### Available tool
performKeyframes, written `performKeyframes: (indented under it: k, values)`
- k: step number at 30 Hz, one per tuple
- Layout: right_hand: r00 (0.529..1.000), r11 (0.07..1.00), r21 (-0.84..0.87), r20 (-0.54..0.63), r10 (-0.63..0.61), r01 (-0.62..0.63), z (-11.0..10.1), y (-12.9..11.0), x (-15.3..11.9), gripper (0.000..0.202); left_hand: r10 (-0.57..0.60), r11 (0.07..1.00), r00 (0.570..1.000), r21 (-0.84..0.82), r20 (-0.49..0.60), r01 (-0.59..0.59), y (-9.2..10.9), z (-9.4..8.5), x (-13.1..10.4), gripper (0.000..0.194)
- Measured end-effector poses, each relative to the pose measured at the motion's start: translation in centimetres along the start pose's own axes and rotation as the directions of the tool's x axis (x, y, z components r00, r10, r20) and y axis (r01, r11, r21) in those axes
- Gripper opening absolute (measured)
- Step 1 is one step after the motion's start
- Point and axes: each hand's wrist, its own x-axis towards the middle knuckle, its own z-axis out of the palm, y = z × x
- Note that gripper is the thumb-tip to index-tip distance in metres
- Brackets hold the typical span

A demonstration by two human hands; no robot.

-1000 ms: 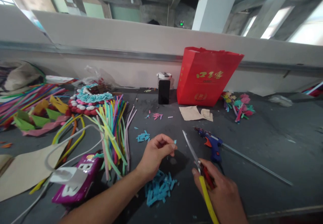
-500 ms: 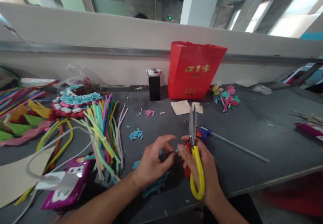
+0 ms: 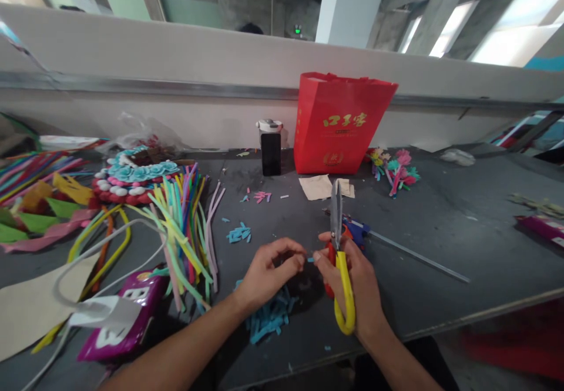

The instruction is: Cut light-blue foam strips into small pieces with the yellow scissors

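My right hand (image 3: 359, 279) is closed around a pair of scissors (image 3: 343, 285) with yellow and red handles. The blades point up and away from me, lying nearly together. At the tips of my right thumb and finger shows a small blue strip piece (image 3: 311, 260). My left hand (image 3: 273, 270) is closed in a pinch right beside that piece; what sits between its fingertips is hidden. Under my left wrist lies a heap of cut blue pieces (image 3: 271, 317). A smaller group of blue pieces (image 3: 239, 233) is further up the table.
Colourful fuzzy stems (image 3: 183, 226) and a purple packet (image 3: 126, 314) with a white charger (image 3: 106, 314) lie left. Behind stand a black phone (image 3: 271, 154) and a red paper bag (image 3: 343, 123). A blue glue gun (image 3: 356, 232) with a clear stick is beyond my right hand.
Both hands have shifted slightly; the scissors sit a little higher. The left forearm has moved up, showing more of the blue heap. The small blue piece now shows more clearly between the fingertips.
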Motion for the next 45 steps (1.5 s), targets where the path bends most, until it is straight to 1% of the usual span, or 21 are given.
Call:
performKeyframes:
  k: [3, 6, 14, 17, 19, 22, 24, 26, 29, 31, 33, 37, 40, 45]
  values:
    - [0.998, 0.999, -0.016, 0.047, -0.031, 0.032, -0.2, 0.2, 0.0, 0.027, -0.073, 0.993, 0.996, -0.091, 0.054, 0.078, 0.0, -0.1, 0.1, 0.024]
    - [0.994, 0.997, -0.029, 0.089, -0.071, 0.073, -0.2, 0.6, -0.3, 0.026, -0.127, 0.984, 0.988, -0.114, 0.091, 0.137, -0.1, -0.2, 0.2, 0.023]
    - [0.989, 0.989, -0.074, 0.082, -0.124, 0.131, 0.0, 0.9, -0.6, 0.027, -0.239, 0.962, 0.961, -0.101, 0.138, 0.254, -0.1, -0.2, 0.2, 0.02]
    - [0.986, 0.983, -0.105, 0.08, -0.146, 0.154, 0.0, 1.0, -0.6, 0.027, -0.258, 0.95, 0.951, -0.134, 0.168, 0.281, -0.2, 0.0, 0.2, 0.015]
    - [0.981, 0.968, -0.163, 0.056, -0.184, 0.191, -0.1, 1.1, -0.7, 0.028, -0.262, 0.939, 0.952, -0.184, 0.16, 0.29, -0.3, 0.0, 0.3, 0.01]
    - [0.964, 0.901, -0.353, 0.015, -0.265, 0.254, -0.3, 1.5, -1.0, 0.03, -0.256, 0.904, 0.965, -0.338, 0.063, 0.262, -0.3, -0.2, 0.5, 0.008]
    - [0.947, 0.835, -0.467, 0.021, -0.319, 0.292, -0.4, 1.8, -1.2, 0.033, -0.231, 0.855, 0.973, -0.481, -0.015, 0.196, -0.2, -0.4, 0.7, 0.01]
    - [0.931, 0.779, -0.531, 0.052, -0.362, 0.333, -0.5, 2.2, -1.6, 0.033, -0.198, 0.793, 0.978, -0.598, -0.071, 0.117, -0.1, -0.7, 0.9, 0.012]
    - [0.916, 0.712, -0.591, 0.132, -0.378, 0.379, -0.5, 2.7, -2.0, 0.031, -0.164, 0.721, 0.979, -0.692, -0.123, 0.034, 0.0, -0.9, 1.0, 0.014]
    - [0.91, 0.679, -0.617, 0.168, -0.38, 0.397, -0.5, 3.0, -2.3, 0.03, -0.155, 0.698, 0.977, -0.716, -0.144, 0.005, 0.0, -0.9, 1.0, 0.014]
    - [0.906, 0.663, -0.629, 0.178, -0.385, 0.406, -0.4, 3.3, -2.5, 0.029, -0.155, 0.69, 0.975, -0.723, -0.161, -0.009, 0.0, -0.8, 1.0, 0.014]
    - [0.898, 0.662, -0.618, 0.191, -0.397, 0.424, 0.0, 3.6, -2.6, 0.027, -0.176, 0.711, 0.969, -0.703, -0.173, 0.004, -0.3, -0.7, 0.8, 0.015]
    - [0.89, 0.659, -0.612, 0.188, -0.414, 0.436, 0.1, 3.7, -2.5, 0.029, -0.166, 0.728, 0.972, -0.686, -0.166, 0.007, -0.4, -0.6, 0.8, 0.013]
    - [0.891, 0.664, -0.607, 0.185, -0.415, 0.436, 0.3, 3.7, -2.6, 0.033, -0.154, 0.717, 0.976, -0.697, -0.153, 0.003, -0.4, -0.6, 0.8, 0.01]
